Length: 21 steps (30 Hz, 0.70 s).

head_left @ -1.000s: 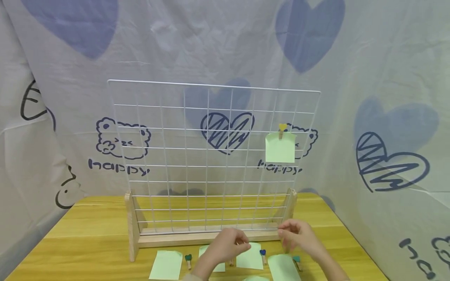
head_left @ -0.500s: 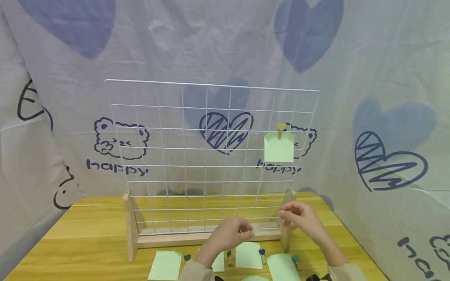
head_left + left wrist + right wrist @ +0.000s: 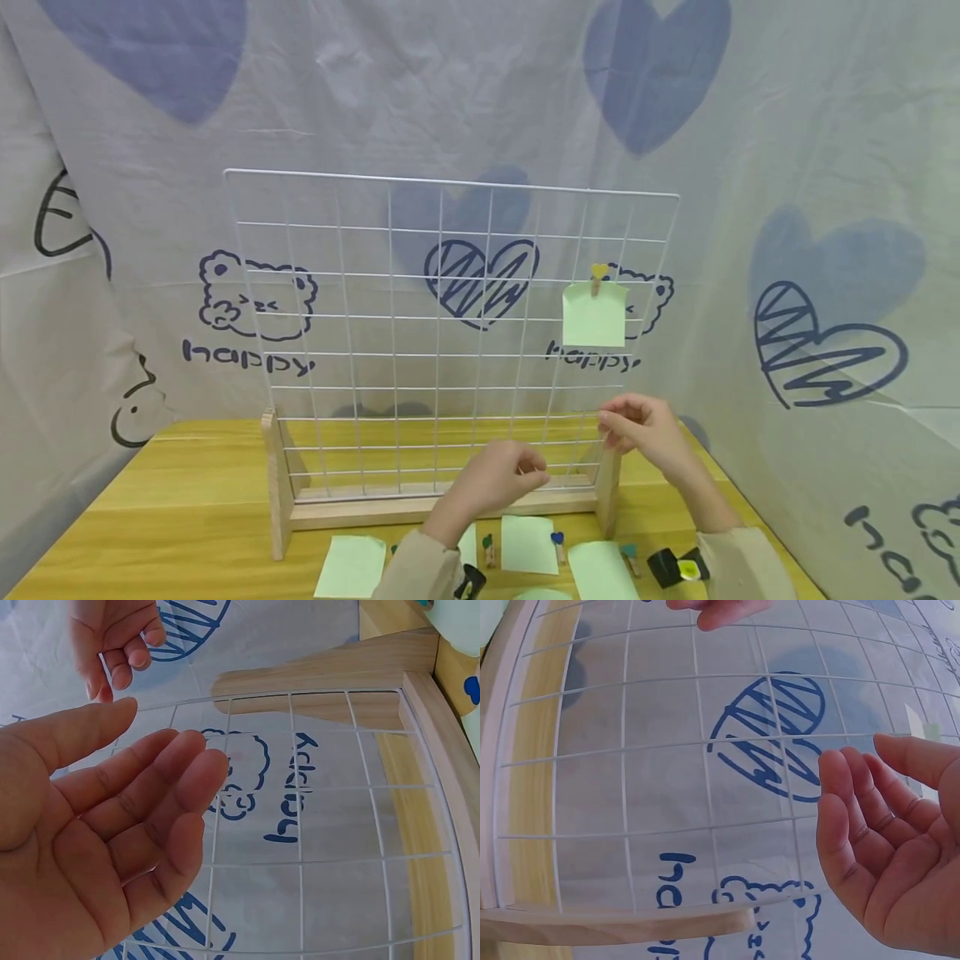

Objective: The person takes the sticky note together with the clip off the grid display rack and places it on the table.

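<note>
My left hand (image 3: 501, 477) hovers before the lower middle of the white wire grid (image 3: 390, 354), its fingers loosely bent. In the left wrist view its palm (image 3: 97, 840) shows nothing held, with the thumb apart from the fingers. My right hand (image 3: 645, 433) is raised beside the grid's lower right corner, near the wooden stand post (image 3: 609, 492). The right wrist view shows its bent fingers (image 3: 855, 825) holding nothing. Higher on the grid's right side hangs a pale green paper note (image 3: 594, 318), pinned by a clothespin with a yellow heart (image 3: 599, 272).
Several green notes lie on the wooden table (image 3: 165, 500) before the stand, among them a left note (image 3: 351, 567) and a middle note (image 3: 528, 544). Between them lie small clothespins, including a blue-heart clothespin (image 3: 558, 546) and a teal-heart clothespin (image 3: 631, 558). A patterned curtain (image 3: 360, 100) hangs behind.
Both hands have risen from above the notes on the table, the right one more. The left has also drifted slightly right. The hung note stays in place.
</note>
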Each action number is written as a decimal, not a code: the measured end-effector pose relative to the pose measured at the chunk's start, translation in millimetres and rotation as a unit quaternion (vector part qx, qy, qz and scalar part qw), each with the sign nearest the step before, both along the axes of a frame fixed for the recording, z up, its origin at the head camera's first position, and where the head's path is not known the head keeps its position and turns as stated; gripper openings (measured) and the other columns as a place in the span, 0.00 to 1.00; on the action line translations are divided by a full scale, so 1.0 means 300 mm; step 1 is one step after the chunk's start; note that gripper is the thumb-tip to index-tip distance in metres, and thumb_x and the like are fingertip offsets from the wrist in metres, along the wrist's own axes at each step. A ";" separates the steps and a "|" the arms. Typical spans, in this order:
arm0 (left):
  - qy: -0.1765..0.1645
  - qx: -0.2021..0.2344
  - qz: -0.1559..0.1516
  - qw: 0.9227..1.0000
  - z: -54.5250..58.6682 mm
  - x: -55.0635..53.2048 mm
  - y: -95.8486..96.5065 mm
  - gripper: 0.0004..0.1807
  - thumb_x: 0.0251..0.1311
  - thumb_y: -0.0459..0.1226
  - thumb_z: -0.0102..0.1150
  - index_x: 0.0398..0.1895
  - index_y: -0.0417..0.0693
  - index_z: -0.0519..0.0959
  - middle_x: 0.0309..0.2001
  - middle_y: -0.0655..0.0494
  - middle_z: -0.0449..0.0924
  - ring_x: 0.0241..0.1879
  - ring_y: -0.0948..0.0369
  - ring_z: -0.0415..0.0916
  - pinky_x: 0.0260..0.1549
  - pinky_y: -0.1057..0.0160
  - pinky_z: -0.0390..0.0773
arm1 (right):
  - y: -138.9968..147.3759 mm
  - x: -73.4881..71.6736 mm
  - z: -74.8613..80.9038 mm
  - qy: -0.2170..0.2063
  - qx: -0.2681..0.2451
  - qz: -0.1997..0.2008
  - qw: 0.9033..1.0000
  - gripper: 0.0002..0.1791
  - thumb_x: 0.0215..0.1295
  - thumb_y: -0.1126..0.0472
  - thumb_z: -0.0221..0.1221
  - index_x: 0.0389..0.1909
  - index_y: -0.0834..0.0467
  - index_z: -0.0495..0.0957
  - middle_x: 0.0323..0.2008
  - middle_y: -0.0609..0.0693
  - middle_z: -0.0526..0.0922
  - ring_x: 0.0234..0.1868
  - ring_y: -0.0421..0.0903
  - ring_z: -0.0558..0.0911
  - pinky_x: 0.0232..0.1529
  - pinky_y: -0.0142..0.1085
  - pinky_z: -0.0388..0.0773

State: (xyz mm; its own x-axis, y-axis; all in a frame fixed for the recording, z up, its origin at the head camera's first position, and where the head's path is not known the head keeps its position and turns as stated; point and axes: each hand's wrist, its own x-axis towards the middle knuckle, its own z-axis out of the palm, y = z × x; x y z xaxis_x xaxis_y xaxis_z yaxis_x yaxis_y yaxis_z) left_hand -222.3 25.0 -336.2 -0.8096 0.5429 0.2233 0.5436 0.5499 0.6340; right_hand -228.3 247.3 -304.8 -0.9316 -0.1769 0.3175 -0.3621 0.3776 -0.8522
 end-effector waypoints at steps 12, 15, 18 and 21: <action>0.030 0.019 0.001 0.999 0.061 -0.021 0.014 0.08 0.56 0.38 0.57 0.31 0.42 0.81 0.27 0.58 0.79 0.25 0.68 0.72 0.25 0.71 0.72 | -0.007 -0.017 0.100 0.035 0.004 0.007 0.999 0.11 0.61 0.63 0.55 0.36 0.71 0.73 0.27 0.58 0.77 0.22 0.46 0.78 0.22 0.36 0.76; 0.038 0.025 0.000 0.999 0.073 -0.029 0.017 0.08 0.56 0.37 0.57 0.31 0.42 0.82 0.27 0.58 0.79 0.25 0.68 0.72 0.25 0.71 0.72 | -0.009 -0.019 0.123 0.040 0.004 0.003 0.999 0.12 0.61 0.63 0.55 0.36 0.70 0.73 0.26 0.57 0.77 0.22 0.45 0.78 0.22 0.36 0.76; 0.044 0.033 0.003 0.998 0.085 -0.040 0.019 0.08 0.56 0.37 0.57 0.31 0.42 0.81 0.27 0.58 0.79 0.26 0.67 0.72 0.26 0.71 0.72 | -0.013 -0.025 0.142 0.042 0.002 0.001 0.999 0.12 0.61 0.63 0.55 0.36 0.71 0.73 0.26 0.57 0.77 0.21 0.45 0.78 0.22 0.35 0.76; 0.042 0.049 0.006 0.998 0.100 -0.049 0.018 0.07 0.56 0.37 0.56 0.32 0.41 0.81 0.28 0.58 0.78 0.27 0.66 0.73 0.27 0.70 0.73 | -0.017 -0.033 0.158 0.048 0.003 0.003 0.999 0.12 0.61 0.63 0.55 0.36 0.71 0.73 0.26 0.58 0.77 0.21 0.45 0.78 0.22 0.34 0.76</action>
State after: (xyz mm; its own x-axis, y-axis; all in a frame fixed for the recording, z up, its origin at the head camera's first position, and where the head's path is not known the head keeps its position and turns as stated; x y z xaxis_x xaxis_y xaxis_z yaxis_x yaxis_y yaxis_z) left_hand -237.1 30.4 -306.3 -0.7923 0.5052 0.3421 0.5907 0.4950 0.6372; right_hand -238.1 242.2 -257.5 -0.8961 -0.1846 0.4037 -0.4439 0.3811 -0.8110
